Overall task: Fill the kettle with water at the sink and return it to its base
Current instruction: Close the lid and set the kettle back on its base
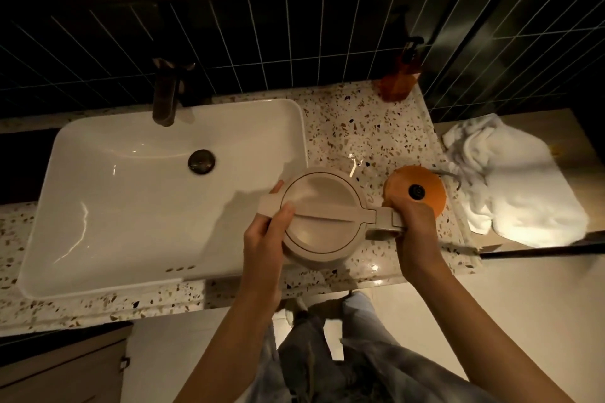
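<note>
Holding the beige kettle point(319, 216) (lid shut) just right of the sink point(131, 232), right hand point(414, 226) wraps its handle; left hand point(265, 235) steadies its spout side. Orange base point(422, 181) lies just beyond the right grip.

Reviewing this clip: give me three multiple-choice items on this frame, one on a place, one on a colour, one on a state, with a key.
1. Where is the kettle base?
A. in the sink
B. on the counter right of the sink
C. on the floor

2. What colour is the base?
A. orange
B. blue
C. green

3. How is the kettle's lid?
A. removed
B. propped upright
C. closed

Key: B, it sits on the speckled counter beside the sink; A, its disc shows orange; C, the lid lies flat while the left hand and right hand hold the kettle.
</note>
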A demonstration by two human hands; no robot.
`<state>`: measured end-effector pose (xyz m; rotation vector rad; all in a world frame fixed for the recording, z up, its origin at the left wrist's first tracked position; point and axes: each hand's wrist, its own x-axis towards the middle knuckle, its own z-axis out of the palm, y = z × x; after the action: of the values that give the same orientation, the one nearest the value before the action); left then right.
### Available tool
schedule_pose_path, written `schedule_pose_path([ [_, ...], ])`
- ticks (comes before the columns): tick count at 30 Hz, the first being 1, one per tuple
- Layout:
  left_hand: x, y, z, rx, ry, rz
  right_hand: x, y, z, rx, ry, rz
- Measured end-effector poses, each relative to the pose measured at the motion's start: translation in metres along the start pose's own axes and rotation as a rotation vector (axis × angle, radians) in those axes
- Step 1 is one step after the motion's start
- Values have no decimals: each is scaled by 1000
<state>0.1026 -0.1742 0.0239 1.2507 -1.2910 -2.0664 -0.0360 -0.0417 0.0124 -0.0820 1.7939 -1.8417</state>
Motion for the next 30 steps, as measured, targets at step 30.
schedule_pose_path([
  [30, 66, -81, 225, 106, -161, -128, 142, -4, -199, 7, 134, -98],
])
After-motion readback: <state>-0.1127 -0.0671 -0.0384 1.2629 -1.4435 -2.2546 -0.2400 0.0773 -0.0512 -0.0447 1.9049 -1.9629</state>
